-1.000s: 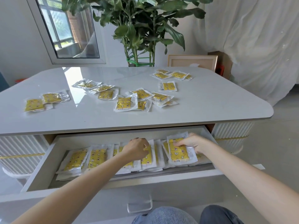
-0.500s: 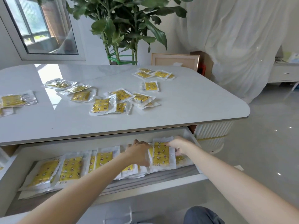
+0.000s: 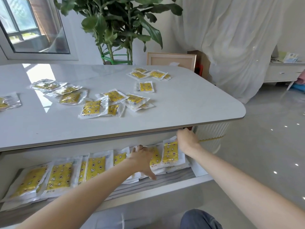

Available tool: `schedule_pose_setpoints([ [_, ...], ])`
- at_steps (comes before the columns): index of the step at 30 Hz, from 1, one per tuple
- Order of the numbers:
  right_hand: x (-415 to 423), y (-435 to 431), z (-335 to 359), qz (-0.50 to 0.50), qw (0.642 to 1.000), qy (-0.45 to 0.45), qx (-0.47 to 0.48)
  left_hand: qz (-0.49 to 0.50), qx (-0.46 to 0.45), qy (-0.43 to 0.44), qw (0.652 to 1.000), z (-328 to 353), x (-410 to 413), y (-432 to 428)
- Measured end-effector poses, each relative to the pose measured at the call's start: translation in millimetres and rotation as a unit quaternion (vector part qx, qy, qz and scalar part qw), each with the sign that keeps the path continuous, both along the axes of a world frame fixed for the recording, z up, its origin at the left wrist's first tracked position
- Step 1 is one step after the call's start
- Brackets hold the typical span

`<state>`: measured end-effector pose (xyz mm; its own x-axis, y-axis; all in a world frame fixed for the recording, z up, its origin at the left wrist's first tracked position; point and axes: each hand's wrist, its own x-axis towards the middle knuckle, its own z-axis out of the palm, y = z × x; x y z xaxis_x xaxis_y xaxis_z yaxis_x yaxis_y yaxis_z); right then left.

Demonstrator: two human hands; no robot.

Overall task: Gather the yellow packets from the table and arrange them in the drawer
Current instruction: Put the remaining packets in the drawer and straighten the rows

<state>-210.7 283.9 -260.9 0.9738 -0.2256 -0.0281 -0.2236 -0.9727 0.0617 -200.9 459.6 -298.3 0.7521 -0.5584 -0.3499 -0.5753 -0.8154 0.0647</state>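
L hand [image 3: 142, 158] lay flat, fingers [image 3: 140, 147] spread, on packets [image 3: 95, 167] in drawer [image 3: 165, 187]. R hand [image 3: 186, 139] touched top of end packet [image 3: 170, 153], grip unclear. More lay on table [image 3: 181, 109]. Looked light, floppy, slick film, so pinch by sealed edge.

Our two arms run bare from the bottom corners of the frame up to the left hand [image 3: 142, 160] at centre and the right hand [image 3: 186, 140] just right of it. At the lower edge, right of centre, our knee [image 3: 199, 219] shows in faded blue-grey denim.
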Motion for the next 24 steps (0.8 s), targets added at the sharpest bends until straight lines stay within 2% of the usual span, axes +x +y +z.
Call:
schedule_pose_setpoints([
  [7, -4.6, -6.8, -7.1, 0.024, 0.996, 0.027, 0.077, -0.013, 0.003, -0.025, 1.0, -3.2, -2.2, -2.4],
  [10, -6.7, -5.7, -12.3, 0.12, 0.982, 0.1, 0.107, -0.012, -0.006, -0.018, 1.0, -0.9, -0.9, -0.2],
  [12, -12.0, 0.8, -14.1, 0.177, 0.965, 0.177, 0.083, -0.007, -0.014, -0.017, 1.0, 1.5, -1.0, 0.5],
  [14, -15.4, 5.3, -18.0, 0.192, 0.953, 0.227, 0.055, -0.005, -0.018, -0.015, 1.0, 3.0, -1.2, 0.9],
  [24, -13.2, -3.4, -21.2, 0.2, 0.961, 0.19, 0.029, -0.005, -0.01, -0.02, 1.0, 4.2, -2.1, 2.4],
])
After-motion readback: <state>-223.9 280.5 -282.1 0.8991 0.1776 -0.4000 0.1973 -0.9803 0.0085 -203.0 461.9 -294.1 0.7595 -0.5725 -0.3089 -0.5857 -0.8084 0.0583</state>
